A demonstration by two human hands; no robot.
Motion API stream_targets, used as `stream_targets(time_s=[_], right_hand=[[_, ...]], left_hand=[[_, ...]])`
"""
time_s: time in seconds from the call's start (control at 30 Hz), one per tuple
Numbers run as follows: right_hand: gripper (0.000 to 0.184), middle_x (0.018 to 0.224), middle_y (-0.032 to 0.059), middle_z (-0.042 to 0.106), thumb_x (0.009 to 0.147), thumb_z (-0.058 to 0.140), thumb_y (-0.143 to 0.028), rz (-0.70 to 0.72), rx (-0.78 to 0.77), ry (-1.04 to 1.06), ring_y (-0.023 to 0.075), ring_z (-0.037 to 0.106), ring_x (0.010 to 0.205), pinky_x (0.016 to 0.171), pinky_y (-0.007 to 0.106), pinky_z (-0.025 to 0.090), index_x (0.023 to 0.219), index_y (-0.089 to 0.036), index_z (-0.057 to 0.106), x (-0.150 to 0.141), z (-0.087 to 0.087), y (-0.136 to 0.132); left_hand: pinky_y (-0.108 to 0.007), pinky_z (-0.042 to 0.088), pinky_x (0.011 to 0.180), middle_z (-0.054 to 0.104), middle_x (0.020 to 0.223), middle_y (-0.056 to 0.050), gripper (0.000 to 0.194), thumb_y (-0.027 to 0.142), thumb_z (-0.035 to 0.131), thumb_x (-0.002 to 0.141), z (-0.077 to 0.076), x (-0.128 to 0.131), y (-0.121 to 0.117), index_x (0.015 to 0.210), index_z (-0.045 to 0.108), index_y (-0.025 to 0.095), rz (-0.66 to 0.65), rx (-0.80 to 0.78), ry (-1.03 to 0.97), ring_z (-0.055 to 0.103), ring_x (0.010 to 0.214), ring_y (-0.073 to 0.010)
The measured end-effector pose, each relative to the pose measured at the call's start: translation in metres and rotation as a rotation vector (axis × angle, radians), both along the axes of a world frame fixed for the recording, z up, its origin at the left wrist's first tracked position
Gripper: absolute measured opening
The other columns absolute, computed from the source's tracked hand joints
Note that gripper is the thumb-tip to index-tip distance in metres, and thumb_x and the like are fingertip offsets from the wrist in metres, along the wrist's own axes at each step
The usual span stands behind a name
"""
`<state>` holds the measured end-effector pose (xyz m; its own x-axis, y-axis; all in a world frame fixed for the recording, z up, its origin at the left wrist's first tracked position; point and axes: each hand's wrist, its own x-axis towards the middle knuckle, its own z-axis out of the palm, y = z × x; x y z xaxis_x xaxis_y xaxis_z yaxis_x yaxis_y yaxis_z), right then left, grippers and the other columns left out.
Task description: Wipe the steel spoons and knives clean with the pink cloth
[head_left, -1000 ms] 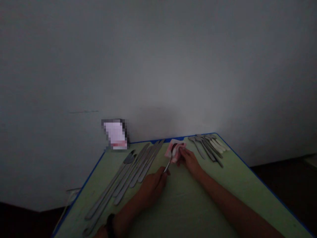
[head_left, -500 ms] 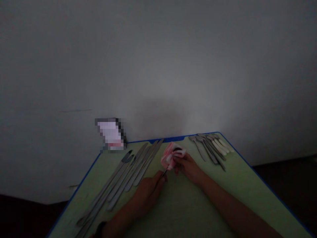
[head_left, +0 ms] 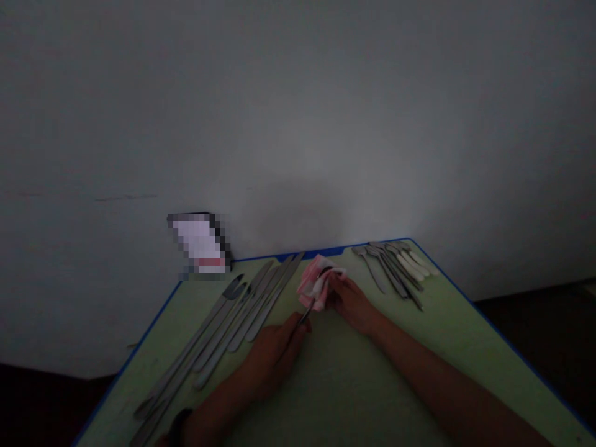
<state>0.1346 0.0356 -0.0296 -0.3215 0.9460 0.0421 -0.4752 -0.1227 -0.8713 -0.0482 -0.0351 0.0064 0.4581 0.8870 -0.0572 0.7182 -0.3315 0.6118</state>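
Note:
My left hand (head_left: 274,351) is closed around the thin handle of a metal spoon (head_left: 306,313), which points up and away over the table. Its dark rounded bowl shows in the folds of a pink and white cloth (head_left: 308,280). My right hand (head_left: 352,305) pinches this cloth around the spoon's upper part; some of its fingers are hidden behind the folds. Left of my hands, table knives (head_left: 261,310) lie in a slanted row. Long-handled spoons (head_left: 198,347) lie farther left, partly behind my left wrist.
Several forks (head_left: 391,273), some with white handles, lie at the back right of the green table (head_left: 344,385), which has a blue edge. A blurred-out phone-like device (head_left: 200,242) leans at the back left corner. A plain wall (head_left: 298,124) stands directly behind.
Both hands still hold the spoon and cloth, with the cloth's folds slightly shifted around the bowl. The whole scene sits a little higher and farther left as the view has tilted.

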Motion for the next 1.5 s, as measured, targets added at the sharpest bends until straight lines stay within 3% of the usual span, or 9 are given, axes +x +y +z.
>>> stream_targets(time_s=[0.13,0.23,0.37,0.57,0.77,0.97,1.1,1.33,1.5], right_hand=[[0.042,0.048,-0.003,0.05,0.076,0.06,-0.054,-0.049,0.085,-0.166,0.0072,0.041,0.043,0.043,0.022,0.029,0.06,-0.016,0.053,0.0,0.0005,-0.0004],[0.044,0.044,-0.0041,0.047,0.077,0.059,-0.055,-0.115,0.123,-0.258,0.0063,0.037,0.039,0.04,0.022,0.024,0.058,-0.016,0.053,0.0005,0.0028,-0.0023],[0.043,0.047,-0.0024,0.052,0.078,0.057,-0.055,-0.09,0.128,-0.247,0.0069,0.041,0.04,0.042,0.021,0.032,0.06,-0.016,0.055,0.0012,0.0064,-0.0034],[0.025,0.065,-0.0011,0.062,0.066,0.071,-0.033,0.024,0.001,0.068,0.0127,0.058,0.058,0.058,0.028,0.049,0.083,-0.018,0.061,0.0025,0.0093,-0.0013],[0.028,0.066,-0.0013,0.061,0.07,0.07,-0.041,-0.037,-0.039,0.098,0.0114,0.057,0.058,0.053,0.025,0.046,0.082,-0.019,0.06,0.0019,0.0082,-0.0023],[0.035,0.06,-0.0035,0.058,0.068,0.07,-0.05,-0.03,-0.045,0.068,0.0078,0.049,0.047,0.047,0.023,0.041,0.076,-0.018,0.056,0.0006,0.009,-0.0021],[0.034,0.057,-0.0048,0.054,0.066,0.073,-0.045,-0.039,-0.031,0.025,0.0068,0.048,0.047,0.044,0.02,0.034,0.075,-0.017,0.055,-0.0011,0.0088,-0.0013],[0.034,0.078,-0.001,0.064,0.063,0.076,-0.035,-0.059,-0.013,-0.019,0.0132,0.06,0.066,0.06,0.027,0.047,0.086,-0.019,0.057,-0.0004,-0.0001,0.0027],[0.033,0.081,-0.0011,0.064,0.057,0.081,-0.027,0.019,-0.055,0.018,0.0131,0.06,0.075,0.068,0.025,0.047,0.08,-0.018,0.059,0.0039,0.0035,0.002]], left_hand=[[-0.026,0.04,0.064,0.063,0.078,-0.003,0.029,0.037,0.026,0.095,-0.002,0.0016,-0.0011,0.101,0.049,0.02,-0.007,0.044,0.054,0.06,0.069,-0.0172],[-0.026,0.04,0.064,0.062,0.079,-0.003,0.029,0.036,0.026,0.096,-0.0022,0.0016,-0.0013,0.1,0.05,0.02,-0.022,0.047,0.049,0.06,0.07,-0.017],[-0.025,0.039,0.061,0.058,0.073,-0.001,0.031,0.038,0.025,0.096,-0.0005,0.0008,-0.0001,0.098,0.05,0.019,-0.02,0.024,-0.018,0.057,0.065,-0.0153],[-0.023,0.036,0.054,0.048,0.059,0.004,0.033,0.039,0.025,0.095,0.0004,0.0001,0.0034,0.099,0.05,0.019,0.007,-0.033,-0.092,0.05,0.055,-0.0129],[-0.024,0.038,0.056,0.054,0.066,0.001,0.032,0.038,0.025,0.095,0.0,0.0013,0.002,0.097,0.05,0.019,0.005,0.015,-0.058,0.053,0.058,-0.0139],[-0.025,0.039,0.057,0.057,0.069,0.0,0.031,0.038,0.025,0.095,-0.0017,0.0025,0.0006,0.098,0.049,0.019,-0.008,0.045,0.013,0.056,0.06,-0.0153],[-0.025,0.039,0.06,0.059,0.073,-0.002,0.03,0.037,0.025,0.096,-0.0018,0.0027,0.0008,0.097,0.049,0.019,-0.015,0.055,0.039,0.058,0.065,-0.0158],[-0.024,0.038,0.059,0.059,0.072,-0.001,0.032,0.039,0.025,0.096,-0.0042,0.0009,0.0019,0.095,0.049,0.019,0.005,0.012,0.036,0.057,0.065,-0.016],[-0.024,0.038,0.059,0.057,0.072,0.0,0.032,0.04,0.027,0.095,-0.0035,-0.0016,0.0029,0.094,0.052,0.019,0.018,-0.021,-0.047,0.055,0.065,-0.0148]])
